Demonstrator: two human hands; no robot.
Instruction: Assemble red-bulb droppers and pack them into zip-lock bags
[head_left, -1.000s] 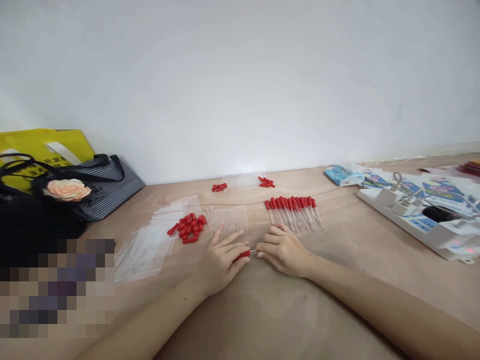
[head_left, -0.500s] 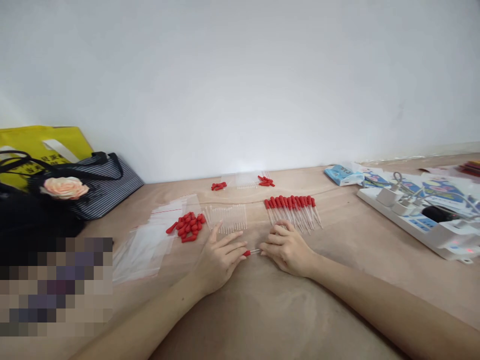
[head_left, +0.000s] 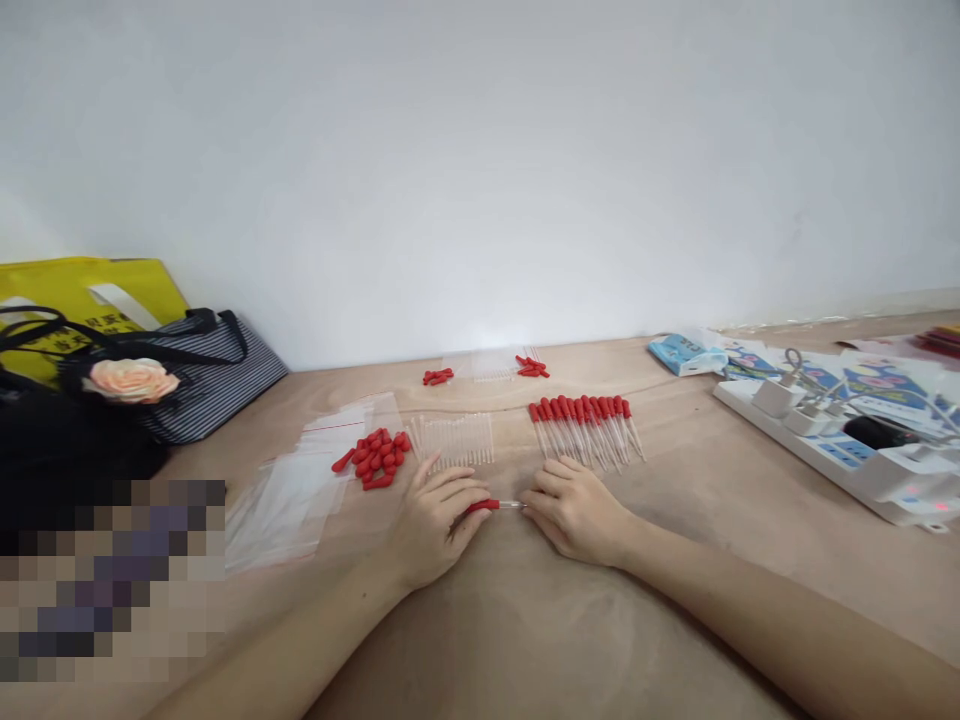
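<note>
Your left hand [head_left: 439,522] pinched a red bulb [head_left: 486,505] between thumb and fingers, while your right hand [head_left: 574,508] pinched the far end of a clear tube [head_left: 510,505] at the bulb's mouth, probably to line both up low over the desk [head_left: 480,650]. Loose bulbs [head_left: 377,456] and a row of bare tubes [head_left: 457,440] lay just beyond your left hand, likely for short reaches; capped droppers [head_left: 583,418] lay beyond your right, seemingly to separate them.

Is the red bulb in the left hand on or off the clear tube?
On, it seems: the clear tube meets the red bulb without visible gap.
</note>
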